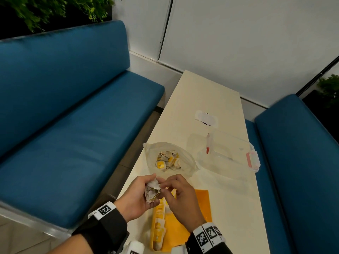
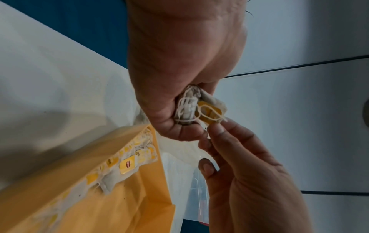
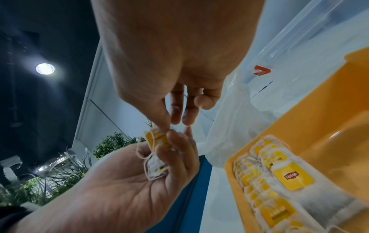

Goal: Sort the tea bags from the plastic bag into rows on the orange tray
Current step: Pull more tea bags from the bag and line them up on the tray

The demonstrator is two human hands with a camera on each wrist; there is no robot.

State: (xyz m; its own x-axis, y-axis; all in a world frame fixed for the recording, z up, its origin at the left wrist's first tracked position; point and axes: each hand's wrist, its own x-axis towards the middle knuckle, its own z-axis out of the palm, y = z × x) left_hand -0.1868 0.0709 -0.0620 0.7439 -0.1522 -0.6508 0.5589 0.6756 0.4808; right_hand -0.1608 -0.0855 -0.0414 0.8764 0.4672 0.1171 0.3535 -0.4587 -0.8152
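My left hand (image 1: 146, 189) grips a small clump of white tea bags (image 1: 151, 191) with tangled strings above the table's near left edge. My right hand (image 1: 164, 186) meets it from the right and pinches the yellow tag (image 2: 209, 113) of one bag between thumb and fingertips (image 3: 165, 126). The open plastic bag (image 1: 183, 158), just beyond the hands, holds several more tea bags (image 1: 167, 161). Below the hands lies the orange tray (image 1: 201, 202), with a row of tea bags (image 1: 159, 224) overlapping along its left side.
A clear lidded container (image 1: 229, 156) with a red-tipped item inside stands right of the plastic bag. A white paper patch (image 1: 206, 117) lies farther up the cream table (image 1: 211, 92). Blue benches (image 1: 82, 125) flank the table on both sides.
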